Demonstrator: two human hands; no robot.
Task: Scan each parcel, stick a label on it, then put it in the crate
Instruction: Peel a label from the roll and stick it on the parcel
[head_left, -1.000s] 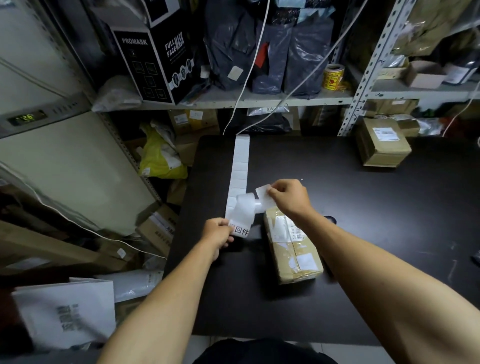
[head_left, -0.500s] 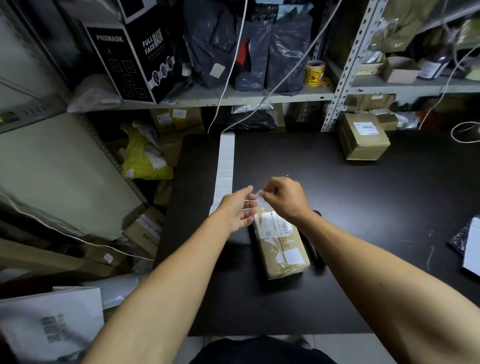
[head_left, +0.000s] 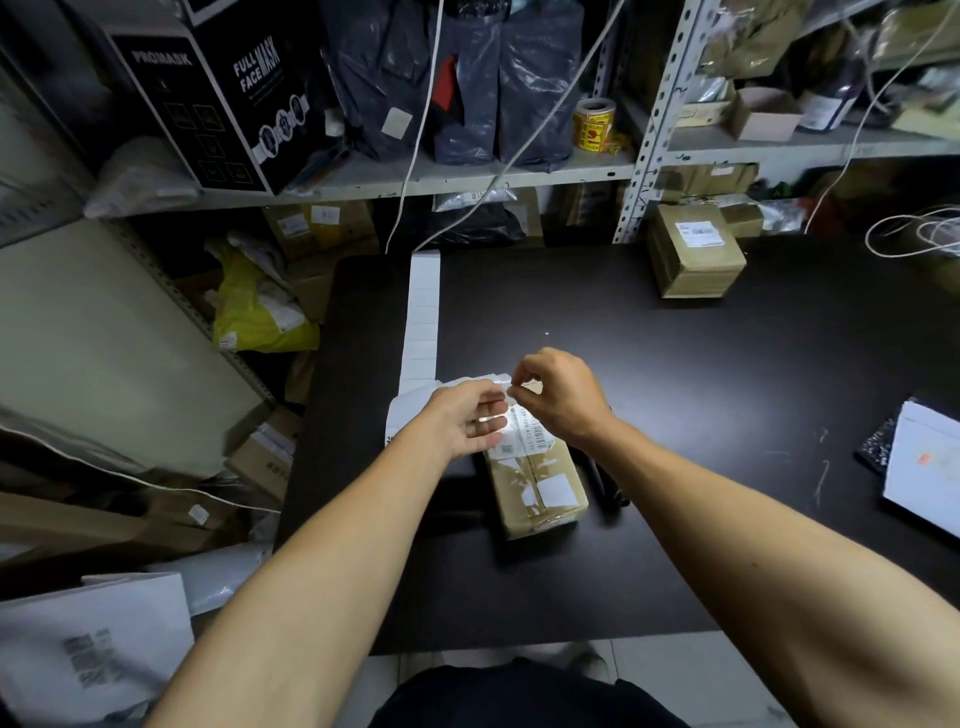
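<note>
Nearest the person, a taped brown parcel lies lengthwise on the dark surface, its near end toward the body and its far end directly beneath both sets of fingers. A printed shipping label with a barcode covers its far half, and a small blank white sticker sits on its near half. Just right of the parcel, beside the right wrist, a slim black object lies on the surface; what it is cannot be told.

Over the parcel's far end the left hand hovers palm toward the right, its fingers nearly straight and slightly spread, resting against the loose end of the white label strip. Whether they actually pinch the strip cannot be told. The right hand faces it, thumb and forefinger closed together on a small white label at the strip's end, the other fingers curled above. The two sets of fingertips almost touch.

Beyond the fingers the label strip runs straight away across the surface to its far edge. Farther right and well apart from the hands sits a second brown box with a white label. At the far right edge lies a white sheet over a dark speckled notebook. Behind everything, metal shelves hold dark bags and cartons.
</note>
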